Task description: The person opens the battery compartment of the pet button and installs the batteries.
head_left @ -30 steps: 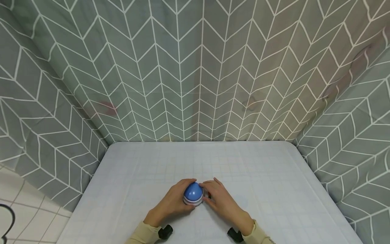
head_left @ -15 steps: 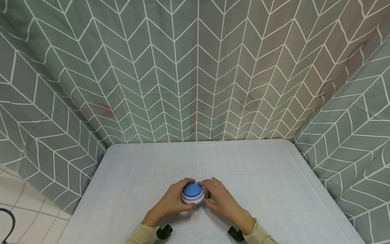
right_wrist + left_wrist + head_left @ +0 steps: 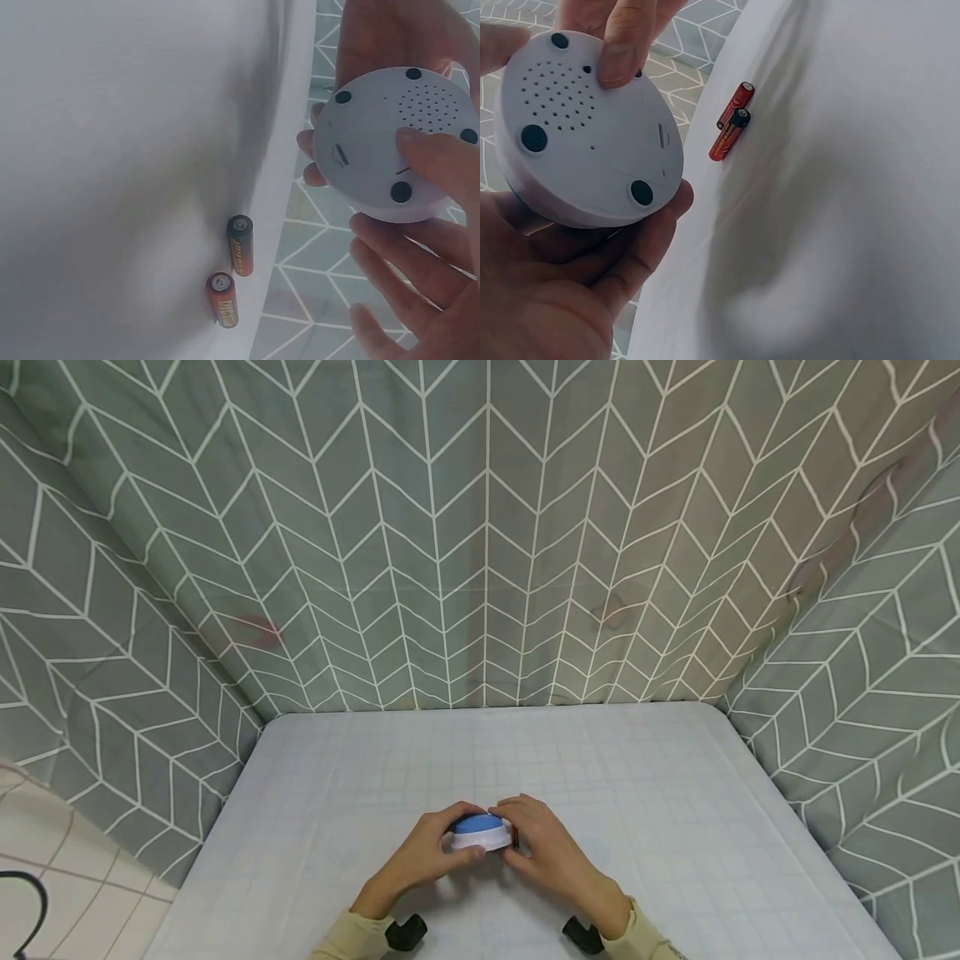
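Observation:
A round push button with a blue dome (image 3: 480, 824) and a white base (image 3: 482, 838) is held up between both hands. My left hand (image 3: 429, 852) grips its left side, the fingers curled round the rim in the left wrist view. My right hand (image 3: 551, 852) holds it from the right, its thumb pressing on the flat white underside (image 3: 367, 142). That underside carries speaker holes (image 3: 559, 95), dark round feet and a small slot. Two red-and-black batteries (image 3: 729, 136) (image 3: 223, 300) lie on the table below, apart from the hands; in the head view they are largely hidden.
The white cloth-covered table (image 3: 637, 777) spreads around the hands. Grey curtains with a white line pattern (image 3: 465, 527) stand behind it and along both sides. A black curved thing (image 3: 33, 902) shows at the lower left over pale tiles (image 3: 97, 893).
The push button has tilted so its blue dome tips away and the white side of its base faces the head camera. Both hands keep hold of it with little shift.

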A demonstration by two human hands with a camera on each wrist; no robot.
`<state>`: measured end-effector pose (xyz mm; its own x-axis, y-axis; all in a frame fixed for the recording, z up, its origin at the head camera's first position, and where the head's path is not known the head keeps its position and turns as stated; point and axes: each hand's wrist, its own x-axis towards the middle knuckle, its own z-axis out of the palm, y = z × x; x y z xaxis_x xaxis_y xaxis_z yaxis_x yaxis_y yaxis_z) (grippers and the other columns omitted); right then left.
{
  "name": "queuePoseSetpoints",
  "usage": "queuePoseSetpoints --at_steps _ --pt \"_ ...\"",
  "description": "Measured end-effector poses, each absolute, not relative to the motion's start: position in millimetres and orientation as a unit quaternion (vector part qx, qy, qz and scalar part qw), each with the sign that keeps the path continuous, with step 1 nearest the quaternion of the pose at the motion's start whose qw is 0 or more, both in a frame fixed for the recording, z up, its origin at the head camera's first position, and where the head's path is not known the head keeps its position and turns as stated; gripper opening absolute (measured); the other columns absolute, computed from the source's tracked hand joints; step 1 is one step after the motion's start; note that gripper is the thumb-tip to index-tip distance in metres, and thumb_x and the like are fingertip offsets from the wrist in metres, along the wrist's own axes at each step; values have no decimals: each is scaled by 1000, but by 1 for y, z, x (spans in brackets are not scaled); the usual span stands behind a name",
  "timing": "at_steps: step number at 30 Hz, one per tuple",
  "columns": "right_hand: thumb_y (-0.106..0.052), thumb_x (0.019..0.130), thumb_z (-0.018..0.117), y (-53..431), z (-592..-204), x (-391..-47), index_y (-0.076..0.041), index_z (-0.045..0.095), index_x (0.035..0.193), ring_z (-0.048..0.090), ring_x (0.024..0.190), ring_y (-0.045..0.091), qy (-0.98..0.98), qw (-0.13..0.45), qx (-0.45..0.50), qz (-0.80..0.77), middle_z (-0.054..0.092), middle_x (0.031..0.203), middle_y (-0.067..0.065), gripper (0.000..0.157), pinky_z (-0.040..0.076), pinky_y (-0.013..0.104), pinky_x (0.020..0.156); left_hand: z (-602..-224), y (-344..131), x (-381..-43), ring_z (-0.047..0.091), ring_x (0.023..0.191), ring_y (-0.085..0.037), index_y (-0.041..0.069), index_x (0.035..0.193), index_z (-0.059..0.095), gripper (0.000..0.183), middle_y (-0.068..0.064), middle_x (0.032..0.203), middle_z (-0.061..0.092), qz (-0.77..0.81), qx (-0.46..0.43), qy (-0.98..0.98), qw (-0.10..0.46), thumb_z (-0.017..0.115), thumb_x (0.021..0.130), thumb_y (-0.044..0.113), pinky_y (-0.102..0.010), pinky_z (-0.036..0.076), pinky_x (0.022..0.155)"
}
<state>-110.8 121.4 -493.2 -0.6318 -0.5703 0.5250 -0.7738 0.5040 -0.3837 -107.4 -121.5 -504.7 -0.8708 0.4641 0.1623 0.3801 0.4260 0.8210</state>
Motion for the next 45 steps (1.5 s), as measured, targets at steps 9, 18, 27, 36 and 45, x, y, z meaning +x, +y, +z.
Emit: queuePoseSetpoints --at_steps 9,18,27,36,45 --pt "-28 88 88 121 -494 -109 -8 72 123 67 112 17 -850 182 376 322 73 117 0 44 59 41 94 -505 -120 -105 65 88 -4 13 128 67 27 -3 109 75 489 274 828 26 59 106 25 -25 56 77" --pt "-33 91 85 121 -494 -107 -10 74 123 64 89 15 -849 186 360 339 71 106 -6 41 52 23 75 -505 -116 -104 66 90 -5 17 130 66 26 -1 110 75 497 241 832 45 57 109 32 -25 56 78" --pt "-33 92 84 122 -496 -106 -12 75 120 59 78 13 -862 163 343 337 71 100 -6 36 46 13 66 -511 -111 -101 68 96 -6 16 132 62 41 -1 116 73 510 214 830 71 69 102 43 -25 59 79" --pt "-36 95 80 121 -496 -107 -14 74 120 58 72 11 -865 151 339 339 69 92 -8 34 44 11 62 -518 -108 -102 65 95 -4 6 127 66 30 -6 111 74 536 219 813 53 66 105 26 -24 57 83" --pt "-33 97 78 120 -499 -106 -12 73 122 63 71 3 -862 148 334 352 74 97 -8 33 51 12 63 -525 -104 -101 70 88 -5 1 128 64 29 -9 104 75 602 190 770 90 57 109 22 -19 52 91"
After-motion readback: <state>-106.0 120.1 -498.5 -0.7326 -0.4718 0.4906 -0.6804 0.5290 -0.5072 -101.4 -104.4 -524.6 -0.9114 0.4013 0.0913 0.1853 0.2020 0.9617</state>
